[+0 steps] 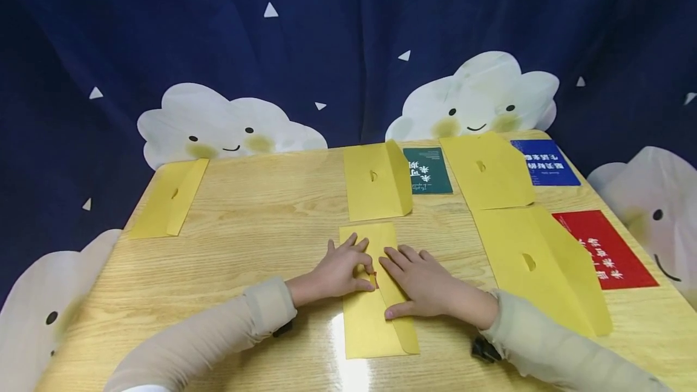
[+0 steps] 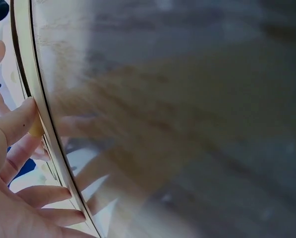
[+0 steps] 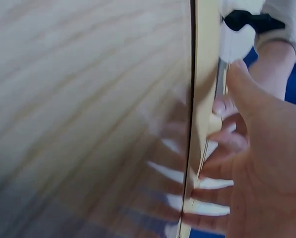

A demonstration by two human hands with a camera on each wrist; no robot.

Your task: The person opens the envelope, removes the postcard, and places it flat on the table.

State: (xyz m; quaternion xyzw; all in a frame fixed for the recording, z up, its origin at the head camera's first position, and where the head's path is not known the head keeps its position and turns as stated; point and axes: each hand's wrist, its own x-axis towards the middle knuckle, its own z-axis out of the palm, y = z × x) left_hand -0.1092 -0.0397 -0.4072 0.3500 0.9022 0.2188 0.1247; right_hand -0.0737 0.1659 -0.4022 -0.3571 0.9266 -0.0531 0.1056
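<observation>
A yellow paper envelope (image 1: 370,325) lies lengthwise in front of me. Thumb and index finger of my left hand (image 1: 342,270) pinch a small yellow tab (image 1: 373,281) at its middle, and a bit of red shows right beside that tab. In the left wrist view the same tab (image 2: 36,128) sits between the thumb and index finger, while the other fingers stretch out over the envelope. My right hand (image 1: 422,286) rests on the flap side with its fingers spread. Seen from the right wrist, those straight fingers (image 3: 209,184) lie along the paper.
More yellow envelopes lie about: one at far left (image 1: 169,201), one at the back middle (image 1: 376,183), two at right (image 1: 484,171). Green (image 1: 435,174), blue (image 1: 555,168) and red (image 1: 621,253) cards stick out beside or from under their flaps. A dark blue curtain (image 1: 337,29) hangs behind the wooden table (image 1: 261,198).
</observation>
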